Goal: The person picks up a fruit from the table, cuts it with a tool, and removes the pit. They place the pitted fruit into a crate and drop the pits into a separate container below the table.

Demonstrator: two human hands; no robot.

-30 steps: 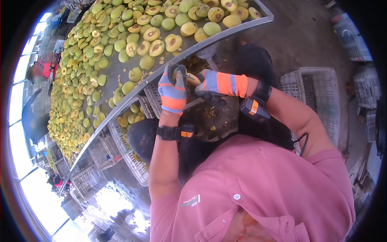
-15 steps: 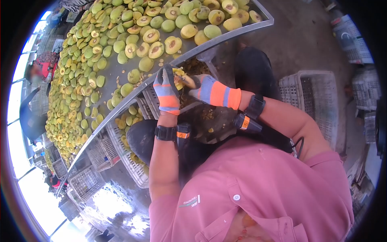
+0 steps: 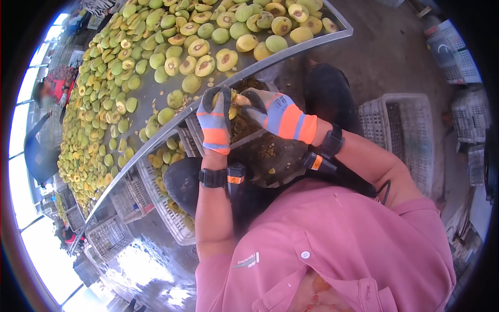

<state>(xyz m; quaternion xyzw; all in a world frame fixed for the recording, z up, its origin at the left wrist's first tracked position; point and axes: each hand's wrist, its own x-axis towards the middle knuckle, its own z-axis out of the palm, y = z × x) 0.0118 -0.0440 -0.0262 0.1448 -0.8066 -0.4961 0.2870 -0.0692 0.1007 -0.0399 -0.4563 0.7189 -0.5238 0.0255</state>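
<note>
Because the yellow-green fruit (image 3: 233,110) is small and mostly hidden between my gloves, I should judge its angle by feel as much as by sight. It sits at my left hand's fingertips, in the middle of the work, just on my side of the table's metal rim (image 3: 270,59). My left hand (image 3: 214,124), at its 8 o'clock, is closed on it, fingers curled over and only a small gap left; a firm but unhurried hold will suit it, since soft flesh would bruise or slip under a hard squeeze. My right hand (image 3: 285,115), at 3 o'clock, is curled closely around a narrow tan piece (image 3: 242,100), perhaps a wooden handle; I cannot tell whether a blade or tip meets the flesh. Short wrist movements, with my left fingertips tucked out of its line, would be the safer way. Scraps (image 3: 268,151) lie below at 5 o'clock, so loose bits can drop there. Farther out, the rim runs from 8 o'clock over to 2, with halved stone fruits (image 3: 205,65) beyond it at 11. A white plastic crate (image 3: 165,214) holding fruit stands at 7 o'clock, and a grey-white crate (image 3: 373,122) stands at 3, clear of my right elbow's working space.
</note>
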